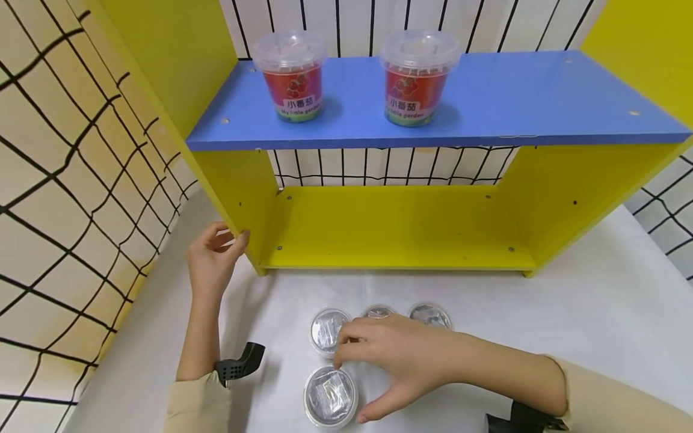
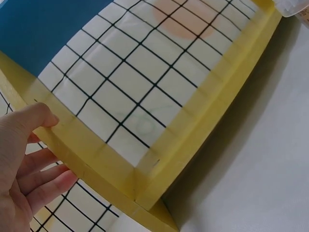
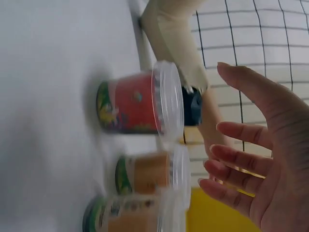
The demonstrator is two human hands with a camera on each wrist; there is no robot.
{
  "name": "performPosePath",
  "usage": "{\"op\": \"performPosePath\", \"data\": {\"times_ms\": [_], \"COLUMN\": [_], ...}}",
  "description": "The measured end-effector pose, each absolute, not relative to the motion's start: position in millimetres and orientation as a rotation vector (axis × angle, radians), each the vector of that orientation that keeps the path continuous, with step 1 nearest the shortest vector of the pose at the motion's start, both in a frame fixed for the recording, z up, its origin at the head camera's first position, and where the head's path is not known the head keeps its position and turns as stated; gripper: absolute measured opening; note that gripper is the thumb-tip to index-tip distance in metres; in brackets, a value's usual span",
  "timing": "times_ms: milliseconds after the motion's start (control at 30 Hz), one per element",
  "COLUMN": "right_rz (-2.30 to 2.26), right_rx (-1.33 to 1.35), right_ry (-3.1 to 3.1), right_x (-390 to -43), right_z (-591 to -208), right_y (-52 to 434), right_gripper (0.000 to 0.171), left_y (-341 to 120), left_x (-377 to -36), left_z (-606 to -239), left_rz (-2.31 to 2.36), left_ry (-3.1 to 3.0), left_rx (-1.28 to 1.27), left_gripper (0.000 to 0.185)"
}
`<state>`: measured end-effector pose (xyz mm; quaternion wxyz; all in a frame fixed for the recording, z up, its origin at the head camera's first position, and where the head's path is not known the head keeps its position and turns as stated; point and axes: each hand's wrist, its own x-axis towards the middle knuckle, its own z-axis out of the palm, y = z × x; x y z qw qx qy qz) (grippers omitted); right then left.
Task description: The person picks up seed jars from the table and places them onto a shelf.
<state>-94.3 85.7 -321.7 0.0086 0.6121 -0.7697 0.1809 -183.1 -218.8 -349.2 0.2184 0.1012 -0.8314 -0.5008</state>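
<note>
My left hand (image 1: 215, 258) grips the front edge of the yellow shelf's left side panel (image 2: 91, 150), thumb inside and fingers outside. My right hand (image 1: 400, 352) hovers over the table with fingers and thumb spread, holding nothing. Just left of its fingertips stands a clear-lidded cup (image 1: 331, 397), whose red label shows in the right wrist view. Beyond it are another lidded cup (image 1: 326, 332) and two more, one cup (image 1: 379, 311) partly hidden by the hand and one cup (image 1: 430, 314) at the right.
On the blue upper board (image 1: 520, 96) stand two red tomato-label cups, a left cup (image 1: 295, 90) and a right cup (image 1: 417, 93). Below lies the yellow bottom board (image 1: 384, 228). Black wire grid (image 1: 70, 180) lines the left side and back. A white cloth (image 1: 595, 313) covers the table.
</note>
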Motion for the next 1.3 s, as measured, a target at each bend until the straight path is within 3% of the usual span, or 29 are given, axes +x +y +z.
{"op": "performPosePath", "data": {"times_ms": [533, 1300], "right_rz": [0.255, -0.058], "right_rx": [1.989, 1.888], "right_ry": [-2.350, -2.437], "right_x": [-84.4, -70.8], "right_z": [-329.8, -339.6], "right_y": [48.6, 39.2], "right_gripper": [0.051, 0.061], "left_y": [-221.2, -221.9], "left_x": [-186.6, -187.1], "left_z": [-352.6, -353.1], "left_rz": [-1.383, -1.390], "left_ry": [-2.277, -2.267], "left_rx": [0.244, 0.244], "left_gripper": [0.028, 0.027]}}
